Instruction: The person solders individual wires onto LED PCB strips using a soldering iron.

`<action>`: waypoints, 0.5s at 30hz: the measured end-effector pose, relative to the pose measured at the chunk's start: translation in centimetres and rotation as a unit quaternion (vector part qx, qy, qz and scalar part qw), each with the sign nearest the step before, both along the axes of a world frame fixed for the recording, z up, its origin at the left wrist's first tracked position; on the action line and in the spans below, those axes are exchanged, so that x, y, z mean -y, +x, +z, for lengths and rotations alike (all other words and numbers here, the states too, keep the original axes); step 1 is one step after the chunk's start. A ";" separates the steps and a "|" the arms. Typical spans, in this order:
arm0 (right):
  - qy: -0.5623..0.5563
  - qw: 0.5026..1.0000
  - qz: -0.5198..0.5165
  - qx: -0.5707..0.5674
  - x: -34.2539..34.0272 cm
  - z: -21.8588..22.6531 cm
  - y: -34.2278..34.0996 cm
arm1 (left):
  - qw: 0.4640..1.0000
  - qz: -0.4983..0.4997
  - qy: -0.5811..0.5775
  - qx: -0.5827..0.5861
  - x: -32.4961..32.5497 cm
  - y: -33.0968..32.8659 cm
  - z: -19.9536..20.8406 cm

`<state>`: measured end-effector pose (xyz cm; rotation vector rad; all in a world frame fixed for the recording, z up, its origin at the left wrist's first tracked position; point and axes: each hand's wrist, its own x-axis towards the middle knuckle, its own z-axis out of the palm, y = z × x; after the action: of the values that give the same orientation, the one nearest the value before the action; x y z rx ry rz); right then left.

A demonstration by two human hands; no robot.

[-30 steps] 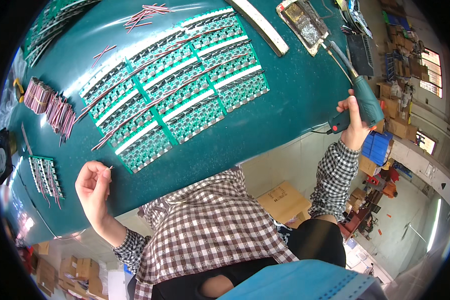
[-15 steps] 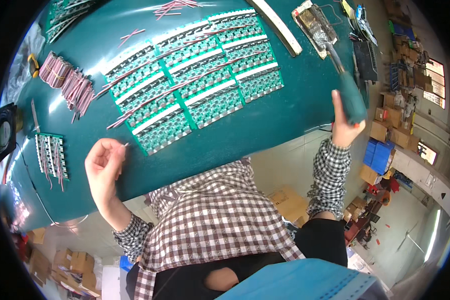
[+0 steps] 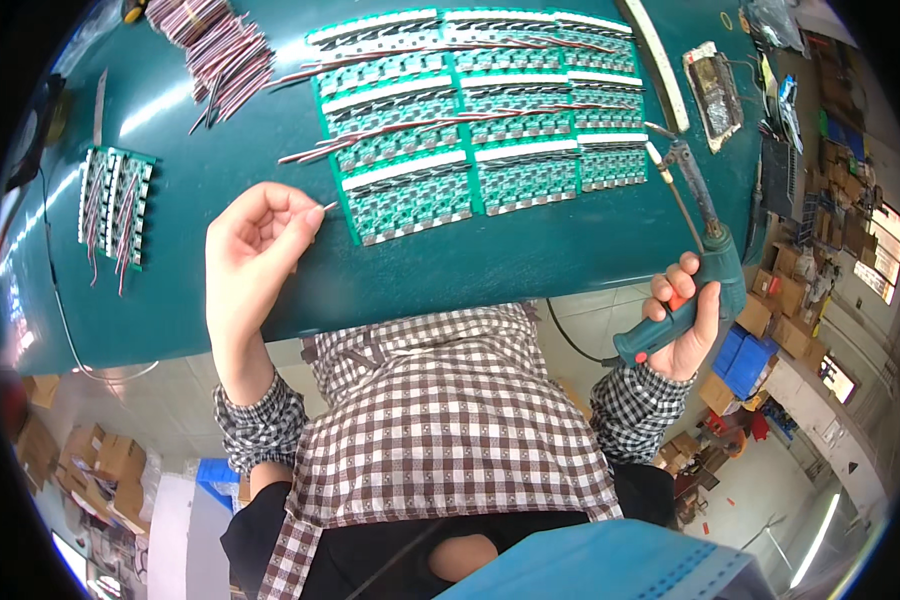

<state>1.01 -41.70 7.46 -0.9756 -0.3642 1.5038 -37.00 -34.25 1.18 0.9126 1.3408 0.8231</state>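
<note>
The left hand [image 3: 253, 255] pinches thumb and forefinger together on a thin wire [image 3: 331, 207]; only a short pale end pokes out past the fingertips, and the rest is hidden in the hand, so its length cannot be told. That end points at the lower left corner of the circuit boards [image 3: 525, 182], just beside their edge; whether it touches them is unclear.

The right hand [image 3: 682, 352] is closed around the grip of a green soldering gun [image 3: 722, 275], fingers curled over a red trigger and thumb along the near side. The palm hides part of the handle. The gun's metal nose and slim feed tube [image 3: 680, 195] point up, near the right edge of the boards; the very tip is too small to make out. A black cord [image 3: 570, 340] drops from the handle past the table edge.

The boards lie joined in a grid on the green table [image 3: 420, 280], with red and black wires [image 3: 390, 135] across them. Farther left are a wire bundle [image 3: 232, 75], cut off at its upper end, and a smaller board [image 3: 115, 207] bearing wires. Beyond the gun sits a grimy solder tray [image 3: 717, 95]. A blue mask [image 3: 610, 562] covers part of the lower view.
</note>
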 end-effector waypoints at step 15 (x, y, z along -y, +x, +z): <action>-0.048 0.987 0.125 -0.088 -1.0 -0.3 -4.1 | 0.974 -0.018 0.110 -0.198 0.2 1.6 -0.1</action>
<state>-3.08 -40.70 7.12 -0.8863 -0.2976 1.8367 -35.42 -34.49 1.05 1.3245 1.5888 0.7980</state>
